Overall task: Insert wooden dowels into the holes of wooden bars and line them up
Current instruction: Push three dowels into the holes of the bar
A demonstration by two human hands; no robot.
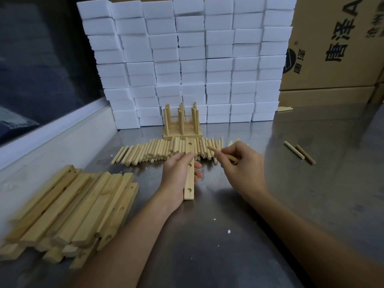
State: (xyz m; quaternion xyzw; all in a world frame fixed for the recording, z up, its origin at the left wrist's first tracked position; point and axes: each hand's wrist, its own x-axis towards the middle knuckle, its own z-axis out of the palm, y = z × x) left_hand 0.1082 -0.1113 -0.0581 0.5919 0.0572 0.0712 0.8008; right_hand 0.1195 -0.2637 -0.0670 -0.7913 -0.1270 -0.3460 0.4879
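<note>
Brushed, reflective metal forms the table [239,235], on which white crumbs are scattered. Behind it, smooth white rectangular foam blocks [187,59] are stacked into a wall, and brown cardboard cartons [336,48] printed with large black Chinese characters and a round logo are seen at the right; the writing is cut off by the frame.

A pale wooden bar [189,175] with round holes along its face is gripped by the left hand [178,175], fingers curled round it, its near end resting on the table. One smooth cylindrical dowel [222,154] is pinched by the right hand [243,163].

Loose dowels [153,151] are spread in a row beyond the hands. Finished bars with upright dowels [181,121] are lined up against the foam. Undrilled-looking square bars [72,210] are heaped at the left, and two stray dowels [300,152] lie at the right.
</note>
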